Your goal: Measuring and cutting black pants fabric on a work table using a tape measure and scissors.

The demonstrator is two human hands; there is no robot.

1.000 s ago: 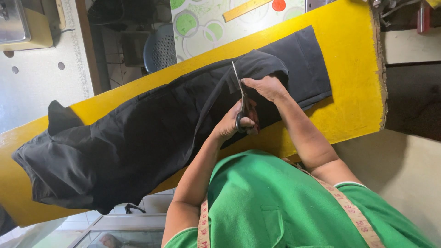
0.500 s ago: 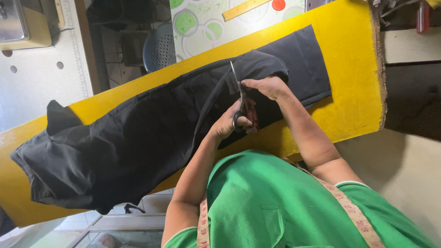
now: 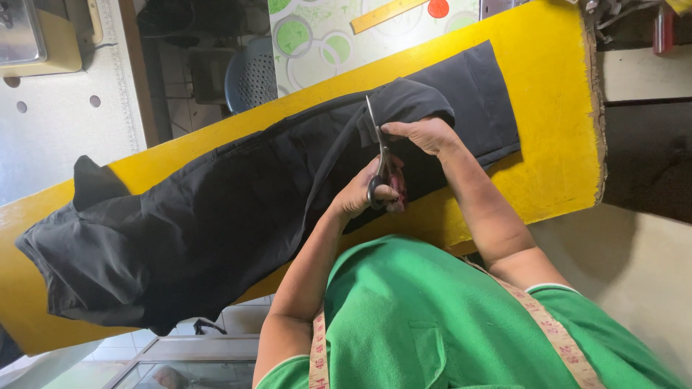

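Observation:
A long black garment [image 3: 216, 216] lies stretched across a yellow table [image 3: 555, 108]. My left hand [image 3: 355, 196] grips the handles of a pair of scissors [image 3: 376, 144], whose blades point away from me into a raised fold of the cloth. My right hand [image 3: 427, 134] rests just right of the blades, pinching and holding that fold up. Both forearms reach out over the table's near edge from my green shirt.
A measuring tape [image 3: 555, 333] hangs round my neck. Beyond the table lie a patterned sheet [image 3: 324, 36] with a yellow ruler [image 3: 389, 13] and a blue perforated stool [image 3: 249, 75]. The table's right end [image 3: 595, 122] is rough-edged. Tiled floor shows lower left.
The scissors' blades have shifted slightly along the fold. Both hands stay at the same spot on the cloth.

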